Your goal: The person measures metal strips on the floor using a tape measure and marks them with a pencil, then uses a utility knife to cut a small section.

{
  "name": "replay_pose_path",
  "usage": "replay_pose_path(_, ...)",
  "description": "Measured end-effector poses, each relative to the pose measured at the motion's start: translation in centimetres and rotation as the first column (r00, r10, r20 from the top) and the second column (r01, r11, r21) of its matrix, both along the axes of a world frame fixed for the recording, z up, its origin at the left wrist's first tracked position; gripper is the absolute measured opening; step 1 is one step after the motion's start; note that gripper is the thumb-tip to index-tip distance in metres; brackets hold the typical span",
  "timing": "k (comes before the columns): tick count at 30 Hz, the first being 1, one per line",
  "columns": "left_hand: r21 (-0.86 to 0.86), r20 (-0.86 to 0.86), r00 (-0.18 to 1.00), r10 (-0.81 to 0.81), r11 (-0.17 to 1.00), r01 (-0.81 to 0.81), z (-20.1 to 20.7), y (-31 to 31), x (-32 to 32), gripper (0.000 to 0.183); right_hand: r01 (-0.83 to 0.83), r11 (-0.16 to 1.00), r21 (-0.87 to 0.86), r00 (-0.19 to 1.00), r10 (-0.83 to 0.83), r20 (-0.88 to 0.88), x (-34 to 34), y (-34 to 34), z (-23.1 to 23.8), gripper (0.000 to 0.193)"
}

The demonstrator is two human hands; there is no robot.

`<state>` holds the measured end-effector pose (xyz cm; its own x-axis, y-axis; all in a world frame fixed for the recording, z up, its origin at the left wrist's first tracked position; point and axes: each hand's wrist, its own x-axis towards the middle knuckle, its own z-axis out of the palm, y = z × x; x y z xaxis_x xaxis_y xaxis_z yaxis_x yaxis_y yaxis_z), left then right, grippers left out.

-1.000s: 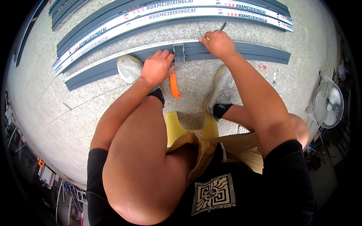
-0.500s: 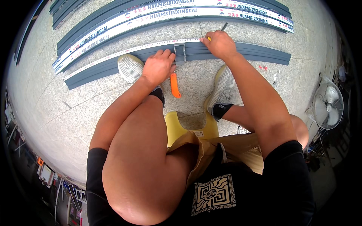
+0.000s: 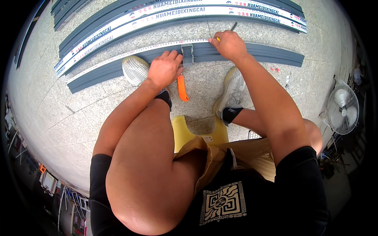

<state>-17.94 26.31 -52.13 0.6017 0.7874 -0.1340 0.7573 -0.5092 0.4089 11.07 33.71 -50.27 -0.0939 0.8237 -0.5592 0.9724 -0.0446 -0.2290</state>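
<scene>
Grey profile (image 3: pixel 252 53) on the stone floor (image 3: pixel 78 114), long and ribbed, running left to right across the person's front, its far end out to the right and its left end tucked past the left shoe (image 3: pixel 136 70). A tape (image 3: pixel 138 51) lies along its upper edge, same axis, pale with fine marks. A small grey square (image 3: pixel 188 55) sits upright across the profile, at right angles to it. The left hand (image 3: pixel 165 70) is flat down just beside the square, fingers together and pressing on the profile's near edge. The right hand (image 3: pixel 229 44) is on the far side of the square, fingers curled and pinching a pencil (image 3: pixel 226 33) whose yellow tip shows at the tape, shaft slanting up and away to the right. An orange knife (image 3: pixel 182 88) lies on the floor just below the left hand, pointing toward the person. The right shoe (image 3: pixel 232 92) stands near it. More profiles (image 3: pixel 177 13) with white printed strips lie parallel beyond. The person sits low on a yellow stool (image 3: pixel 185 131); a fan (image 3: pixel 343 110) stands off to the right.
</scene>
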Motion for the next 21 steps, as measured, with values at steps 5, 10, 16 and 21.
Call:
replay_pose_path(5, -0.022, -0.016, 1.000, -0.004, 1.000, 0.004, 0.28, 0.22, 0.24, 0.031, -0.013, 1.000, -0.012, 1.000, 0.013, 0.018, -0.03, 0.20, 0.41, 0.049)
replay_pose_path(10, -0.017, -0.009, 1.000, 0.015, 1.000, -0.015, 0.41, 0.15, 0.22, 0.030, 0.019, 0.998, -0.062, 1.000, -0.018, 0.017, -0.50, 0.61, 0.64, 0.048)
replay_pose_path(16, -0.036, -0.027, 0.999, 0.021, 0.999, -0.022, 0.45, 0.42, 0.37, 0.033, 0.037, 0.996, -0.082, 0.998, -0.033, 0.048, -0.60, 0.97, 0.31, 0.046)
replay_pose_path(21, -0.034, -0.029, 0.999, 0.018, 0.999, -0.019, 0.58, 0.50, 0.58, 0.032, 0.029, 0.996, -0.085, 0.999, -0.026, 0.043, -0.32, 1.01, 0.49, 0.046)
